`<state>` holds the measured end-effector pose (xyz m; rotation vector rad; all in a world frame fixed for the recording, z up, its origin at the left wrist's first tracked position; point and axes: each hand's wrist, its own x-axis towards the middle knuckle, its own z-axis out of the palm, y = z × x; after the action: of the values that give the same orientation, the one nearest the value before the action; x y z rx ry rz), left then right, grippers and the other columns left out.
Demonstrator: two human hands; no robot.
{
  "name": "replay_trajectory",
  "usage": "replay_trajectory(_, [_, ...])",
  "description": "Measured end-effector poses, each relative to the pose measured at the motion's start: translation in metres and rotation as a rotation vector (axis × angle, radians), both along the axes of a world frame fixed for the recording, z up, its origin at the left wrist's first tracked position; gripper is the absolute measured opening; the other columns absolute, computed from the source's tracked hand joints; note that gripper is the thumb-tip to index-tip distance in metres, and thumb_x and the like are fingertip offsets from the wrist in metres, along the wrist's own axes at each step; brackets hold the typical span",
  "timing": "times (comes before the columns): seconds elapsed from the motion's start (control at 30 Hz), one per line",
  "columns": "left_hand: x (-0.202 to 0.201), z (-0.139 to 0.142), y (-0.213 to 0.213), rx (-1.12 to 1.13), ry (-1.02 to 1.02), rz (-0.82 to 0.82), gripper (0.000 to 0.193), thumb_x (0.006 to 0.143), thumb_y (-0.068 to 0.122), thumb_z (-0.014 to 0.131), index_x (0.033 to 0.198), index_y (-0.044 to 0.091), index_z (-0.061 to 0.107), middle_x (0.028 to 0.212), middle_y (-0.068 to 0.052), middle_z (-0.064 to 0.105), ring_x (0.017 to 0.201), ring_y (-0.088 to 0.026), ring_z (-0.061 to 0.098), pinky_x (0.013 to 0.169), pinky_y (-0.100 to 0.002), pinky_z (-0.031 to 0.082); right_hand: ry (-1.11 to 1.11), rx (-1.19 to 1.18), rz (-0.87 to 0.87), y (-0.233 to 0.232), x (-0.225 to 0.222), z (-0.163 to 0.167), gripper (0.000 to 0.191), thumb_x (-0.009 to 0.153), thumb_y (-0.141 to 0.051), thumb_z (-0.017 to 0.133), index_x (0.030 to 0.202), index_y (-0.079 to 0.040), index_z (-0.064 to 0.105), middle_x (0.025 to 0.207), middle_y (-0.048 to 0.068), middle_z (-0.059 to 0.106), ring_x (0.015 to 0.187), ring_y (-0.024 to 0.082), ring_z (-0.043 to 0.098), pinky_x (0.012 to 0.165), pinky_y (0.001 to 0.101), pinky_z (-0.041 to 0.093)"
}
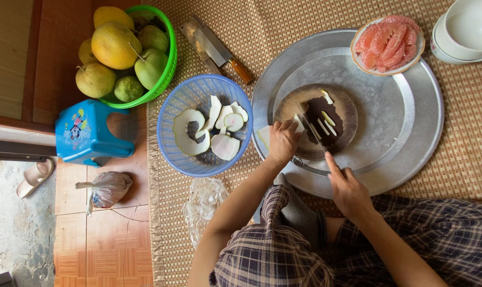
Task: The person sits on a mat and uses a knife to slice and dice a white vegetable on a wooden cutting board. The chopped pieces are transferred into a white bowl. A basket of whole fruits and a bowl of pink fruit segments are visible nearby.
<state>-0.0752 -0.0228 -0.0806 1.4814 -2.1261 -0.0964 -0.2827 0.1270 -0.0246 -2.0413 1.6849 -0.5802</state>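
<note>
Seemingly right hand (348,187) slices rind; left hand (282,139) at board's (347,114) edge.

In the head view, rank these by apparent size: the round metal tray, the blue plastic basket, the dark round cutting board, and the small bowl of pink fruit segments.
1. Round metal tray, clearly largest.
2. Blue plastic basket.
3. Dark round cutting board, only slightly smaller than the basket; the hands partly cover it.
4. Small bowl of pink fruit segments, smallest.
</note>
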Motion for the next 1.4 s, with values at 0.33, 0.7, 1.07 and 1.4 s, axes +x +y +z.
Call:
replay_trajectory(0.33, [0.001,0.012,0.0,0.142,-0.065,-0.004,0.02,0.087,0.021,0.074,0.106,0.016,0.078,0.12,-0.008,0.071,0.108,-0.032,0.061,0.092,-0.045,0.044,0.252,0.132,0.025,0.043,-0.01,0.017,0.064,0.102,-0.026,0.053,0.161,-0.031,0.03,0.092,0.015,0.059,0.066,0.035,0.064,0.06,0.0428,0.058])
replay_trajectory(0.7, [0.007,0.004,0.006,0.02,0.004,-0.031,0.047,0.079,0.016,0.074,0.124,0.009,0.07,0.129,-0.015,0.064,0.116,-0.037,0.056,0.093,-0.047,0.043,-0.017,0.012,-0.02,-0.038,0.026,0.008,0.064,0.099,-0.026,0.054,0.16,-0.031,0.033,0.114,0.025,0.063,0.092,0.047,0.067,0.08,0.0548,0.056])
replay_trajectory(1.07, [0.006,0.004,-0.04,0.138,-0.041,0.042,0.036,0.087,0.024,0.075,0.12,0.009,0.071,0.129,-0.01,0.065,0.115,-0.031,0.059,0.095,-0.046,0.043,0.037,0.13,0.011,0.003,-0.002,0.03,0.063,0.1,-0.024,0.051,0.16,-0.03,0.031,0.087,0.013,0.059,0.066,0.03,0.063,0.064,0.0429,0.057])
replay_trajectory(1.4, [0.008,0.016,-0.044,0.054,-0.047,0.027,0.038,0.082,0.023,0.076,0.119,0.017,0.075,0.127,-0.006,0.067,0.114,-0.027,0.058,0.095,-0.047,0.038,-0.067,-0.137,0.022,-0.069,0.028,0.002,0.059,0.101,-0.021,0.055,0.158,-0.025,0.039,0.099,0.02,0.064,0.073,0.038,0.066,0.064,0.0452,0.058])
